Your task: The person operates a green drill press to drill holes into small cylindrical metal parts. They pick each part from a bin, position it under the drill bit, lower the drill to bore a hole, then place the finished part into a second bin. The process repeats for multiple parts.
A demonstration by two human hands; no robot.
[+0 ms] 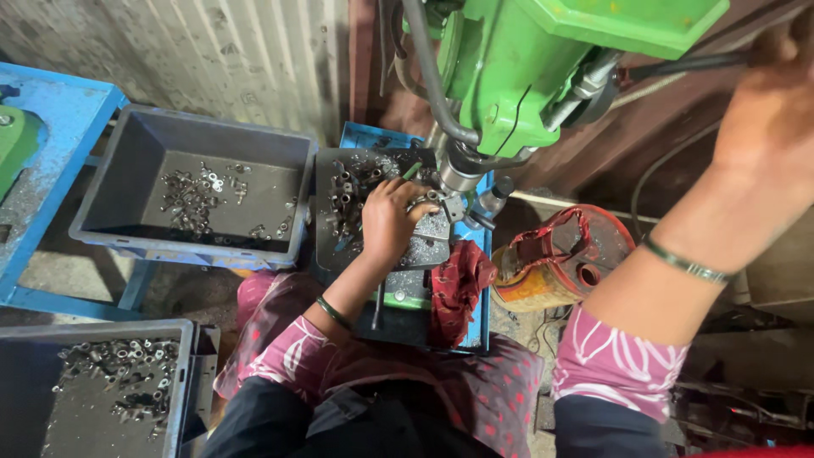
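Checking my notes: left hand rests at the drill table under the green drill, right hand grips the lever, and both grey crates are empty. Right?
Not quite. In the head view both grey crates hold small metal parts. The left hand, right hand, lever and green drill are as stated.

A small metal workshop is showing here. A green drill press [526,76] is standing over a dark tray [326,254] of small metal parts and shavings. Grey bins [110,212] on the left are holding more such parts, one on a blue stand [51,127], another nearer. A corrugated wall [212,51] is rising at the far side, and a dented can [560,263] is sitting on the right.
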